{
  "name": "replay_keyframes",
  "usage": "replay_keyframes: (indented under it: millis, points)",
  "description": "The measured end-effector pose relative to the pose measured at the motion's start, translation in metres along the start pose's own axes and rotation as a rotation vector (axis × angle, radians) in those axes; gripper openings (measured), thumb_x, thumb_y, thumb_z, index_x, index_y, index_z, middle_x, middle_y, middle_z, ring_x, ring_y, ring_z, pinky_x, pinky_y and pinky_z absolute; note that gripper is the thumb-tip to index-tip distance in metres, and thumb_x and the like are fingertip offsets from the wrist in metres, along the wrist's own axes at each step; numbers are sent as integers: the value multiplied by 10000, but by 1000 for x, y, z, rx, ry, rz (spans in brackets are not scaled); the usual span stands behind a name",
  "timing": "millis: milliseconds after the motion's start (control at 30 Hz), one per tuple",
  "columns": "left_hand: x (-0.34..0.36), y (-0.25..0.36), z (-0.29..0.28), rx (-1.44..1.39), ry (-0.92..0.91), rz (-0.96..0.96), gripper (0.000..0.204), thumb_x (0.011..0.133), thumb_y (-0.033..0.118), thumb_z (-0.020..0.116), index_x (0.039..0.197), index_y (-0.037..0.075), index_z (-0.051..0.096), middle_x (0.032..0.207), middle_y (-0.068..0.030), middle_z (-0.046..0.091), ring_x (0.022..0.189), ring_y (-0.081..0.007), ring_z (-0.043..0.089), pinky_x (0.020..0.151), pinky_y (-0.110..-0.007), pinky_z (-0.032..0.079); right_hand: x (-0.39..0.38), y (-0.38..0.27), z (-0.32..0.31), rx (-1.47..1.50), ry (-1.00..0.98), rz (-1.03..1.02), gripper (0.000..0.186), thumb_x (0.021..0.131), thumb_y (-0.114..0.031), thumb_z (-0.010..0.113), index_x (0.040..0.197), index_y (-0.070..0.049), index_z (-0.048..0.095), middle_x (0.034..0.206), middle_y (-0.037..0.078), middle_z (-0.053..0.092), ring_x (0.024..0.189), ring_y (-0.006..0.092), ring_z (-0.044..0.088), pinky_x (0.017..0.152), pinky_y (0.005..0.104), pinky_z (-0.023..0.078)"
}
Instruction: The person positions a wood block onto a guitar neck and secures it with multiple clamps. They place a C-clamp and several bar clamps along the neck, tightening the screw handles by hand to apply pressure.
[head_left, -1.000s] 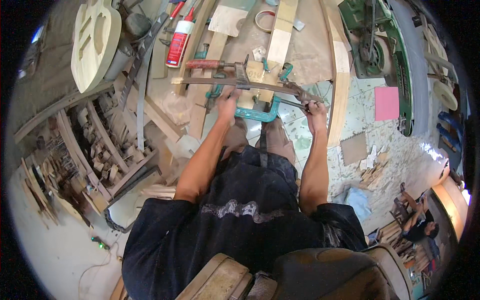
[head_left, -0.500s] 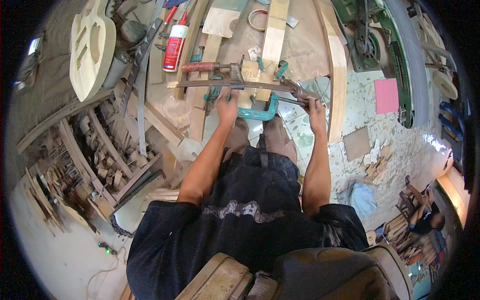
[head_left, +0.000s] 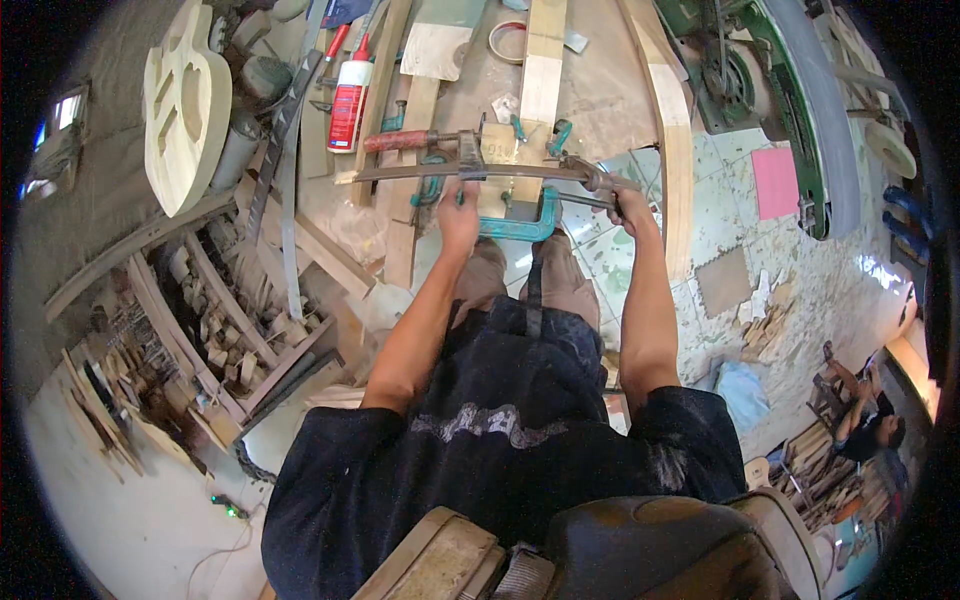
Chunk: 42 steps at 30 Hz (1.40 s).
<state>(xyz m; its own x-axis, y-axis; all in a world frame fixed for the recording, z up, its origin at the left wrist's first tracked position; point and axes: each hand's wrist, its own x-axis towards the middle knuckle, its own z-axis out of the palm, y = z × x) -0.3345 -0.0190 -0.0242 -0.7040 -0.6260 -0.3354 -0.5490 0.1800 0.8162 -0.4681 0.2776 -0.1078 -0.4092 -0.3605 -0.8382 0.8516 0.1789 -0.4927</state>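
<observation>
A teal C-clamp (head_left: 515,230) sits at the wooden workpiece (head_left: 497,150), below a long bar clamp (head_left: 410,173) with a red handle. My left hand (head_left: 460,218) is closed at the left end of the C-clamp's frame, its fingertips just under the bar. On the other side, my right hand (head_left: 634,212) is closed round the outer end of the C-clamp's screw (head_left: 580,201); the fingers partly hide its handle. The sliding jaw of the bar clamp is just above the right hand. Smaller teal clamps (head_left: 560,137) stand on the wood around the workpiece.
A white and red glue bottle (head_left: 348,105) and a tape roll (head_left: 507,40) lie beyond the clamps. A pale carved guitar body (head_left: 187,105) is at far left, above a crate of wood offcuts (head_left: 240,405). A green machine (head_left: 800,120) stands right; another person (head_left: 868,420) sits at lower right.
My right hand has turned and its grip at the screw end has shifted slightly, with the forearm moved a little right. The left hand stays at the C-clamp. The view has shifted slightly.
</observation>
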Motion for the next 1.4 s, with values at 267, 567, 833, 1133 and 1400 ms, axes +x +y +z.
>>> replay_keyframes:
  millis: [267, 567, 833, 1133, 1400]
  points:
    - [4, -6, -7, 198, -63, 1, 448, 920, 371, 622, 1092, -42, 628, 1007, -141, 667, 914, -205, 579, 865, -329, 438, -56, 38, 24, -820, 468, -994, 664, 746, -58, 673, 1368, -105, 446, 1397, 160, 480, 1229, 343, 503, 1016, 424, 426]
    - [8, 0, -15, 116, -161, -150, 452, 955, 347, 584, 1167, -53, 603, 1074, -123, 658, 965, -180, 560, 901, -305, 421, 24, 43, 27, -383, 581, -1357, 323, 926, -192, 447, 863, 39, 663, 1053, 192, 672, 1229, 422, 515, 1024, 477, 378]
    - [3, 10, -5, 226, -105, -23, 533, 951, 419, 581, 1137, -79, 616, 995, -94, 663, 917, -148, 534, 867, -285, 427, 37, 59, 57, 97, 844, -1303, 323, 855, -129, 524, 602, 55, 443, 566, 80, 409, 587, 199, 466, 617, 372, 401]
    - [1, 19, -9, 273, -112, -57, 593, 931, 449, 581, 1172, -93, 598, 1101, -171, 658, 1030, -199, 565, 948, -316, 404, 7, 46, 75, 148, 879, -810, 405, 821, -214, 579, 539, 55, 470, 499, 81, 428, 500, 195, 406, 540, 368, 357]
    - [4, 9, -6, 311, -117, 53, 471, 927, 432, 577, 1022, -21, 666, 964, -247, 671, 907, -372, 643, 823, -403, 468, 33, 65, 49, 315, 743, -884, 277, 792, -67, 523, 533, 8, 458, 520, -5, 376, 527, 90, 351, 490, 326, 268]
